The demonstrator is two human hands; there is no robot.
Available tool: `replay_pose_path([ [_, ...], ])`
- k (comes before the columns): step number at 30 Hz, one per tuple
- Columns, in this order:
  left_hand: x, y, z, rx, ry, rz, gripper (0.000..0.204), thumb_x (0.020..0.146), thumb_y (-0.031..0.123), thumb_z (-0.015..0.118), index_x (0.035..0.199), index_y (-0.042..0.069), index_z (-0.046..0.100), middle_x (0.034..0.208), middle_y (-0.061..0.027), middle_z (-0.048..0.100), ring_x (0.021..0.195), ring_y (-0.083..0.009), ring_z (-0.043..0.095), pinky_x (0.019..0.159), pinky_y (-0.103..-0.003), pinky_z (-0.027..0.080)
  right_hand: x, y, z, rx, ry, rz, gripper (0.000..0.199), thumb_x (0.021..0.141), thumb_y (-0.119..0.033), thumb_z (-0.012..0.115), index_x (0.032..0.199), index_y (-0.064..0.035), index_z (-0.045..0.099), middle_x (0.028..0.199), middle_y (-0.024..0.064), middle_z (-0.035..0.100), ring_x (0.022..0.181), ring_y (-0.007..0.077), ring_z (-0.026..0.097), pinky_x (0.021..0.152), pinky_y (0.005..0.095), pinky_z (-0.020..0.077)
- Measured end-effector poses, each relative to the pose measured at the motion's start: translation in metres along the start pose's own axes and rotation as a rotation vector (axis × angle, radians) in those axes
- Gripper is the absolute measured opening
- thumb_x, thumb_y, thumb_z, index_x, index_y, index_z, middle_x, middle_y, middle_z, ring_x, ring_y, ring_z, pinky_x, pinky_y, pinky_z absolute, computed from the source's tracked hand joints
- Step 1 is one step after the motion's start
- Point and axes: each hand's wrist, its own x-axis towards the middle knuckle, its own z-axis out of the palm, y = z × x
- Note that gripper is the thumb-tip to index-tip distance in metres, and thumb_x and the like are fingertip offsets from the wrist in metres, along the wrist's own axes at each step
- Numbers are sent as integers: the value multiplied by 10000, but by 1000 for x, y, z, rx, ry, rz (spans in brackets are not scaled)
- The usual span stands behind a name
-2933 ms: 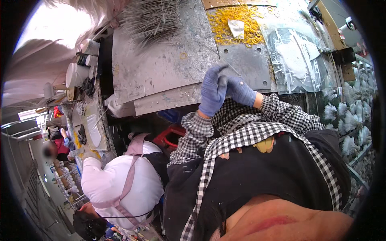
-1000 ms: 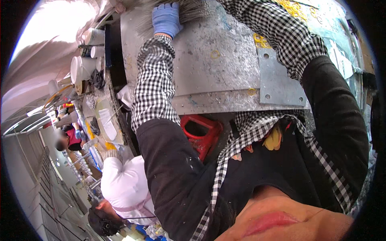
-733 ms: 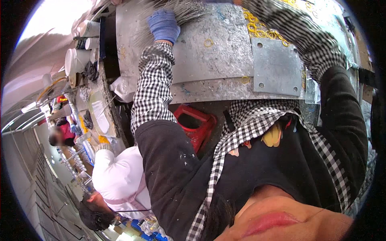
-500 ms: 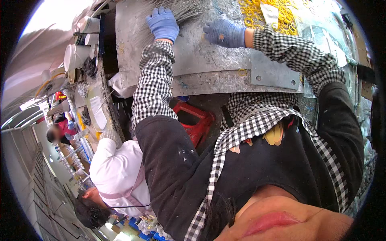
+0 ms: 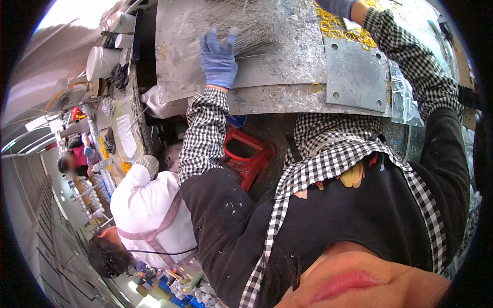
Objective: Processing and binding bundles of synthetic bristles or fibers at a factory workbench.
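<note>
My left hand (image 5: 220, 59), in a blue knitted glove, is over the grey metal work surface (image 5: 292, 56) with its fingers spread and nothing seen in them. Just beyond its fingertips and to their right lies a loose bundle of thin, wire-like metal rods (image 5: 249, 36). My right hand (image 5: 339, 6), gloved in blue too, reaches to the far edge of the picture above a heap of yellow rings (image 5: 354, 35). Its fingers are cut off by that edge, so whether it holds anything is hidden.
A flat grey metal plate (image 5: 357, 74) with corner holes lies near the table's front edge. One yellow ring (image 5: 316, 88) sits left of it. A red plastic stool (image 5: 249, 156) stands below the table. Another person in white (image 5: 154, 210) works at the left, near white buckets (image 5: 100, 64).
My left hand has drawn back toward me off the rods, its fingers now spread. My right hand has moved away and rightward from the middle of the surface to the yellow rings.
</note>
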Motion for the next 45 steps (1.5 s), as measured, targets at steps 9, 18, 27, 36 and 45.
replay_pose_path([
  [9, 0, 22, -8, 7, -154, -103, 462, 595, 271, 831, 1006, 143, 663, 1155, -98, 584, 1082, -307, 530, 889, -450, 453, 102, -125, -21, 627, 392, -504, 263, 812, -259, 660, 1025, -108, 690, 911, 137, 696, 832, 321, 673, 735, 404, 539],
  [18, -26, 55, -32, -78, -396, -227, 311, 768, 145, 644, 1076, 109, 620, 965, -112, 624, 951, -299, 590, 775, -450, 469, 111, -169, 32, 718, -160, -560, 307, 816, -254, 687, 1075, -90, 668, 1036, 144, 687, 949, 323, 660, 819, 414, 530],
  [27, -54, 63, -34, -33, -298, -274, 240, 743, 167, 636, 967, 81, 618, 915, -110, 637, 933, -293, 589, 757, -439, 454, 96, -210, -10, 510, -207, -470, 530, 756, -219, 780, 1242, -107, 599, 1172, 124, 661, 1038, 343, 643, 905, 438, 530],
  [36, -63, 69, -47, -74, -418, -238, 329, 658, 269, 761, 897, 87, 629, 934, -90, 623, 954, -289, 567, 798, -430, 455, 166, -149, 47, 359, -35, -307, 231, 772, -203, 652, 967, -90, 700, 959, 149, 708, 928, 341, 677, 757, 416, 542],
  [45, -16, 19, -39, -192, -841, -335, 545, 674, 419, 816, 1166, 232, 677, 1508, -241, 353, 1306, -354, 482, 1030, -505, 419, 138, -179, 23, 474, 254, -686, 261, 742, -210, 665, 983, -117, 697, 984, 122, 682, 931, 349, 648, 779, 434, 529],
])
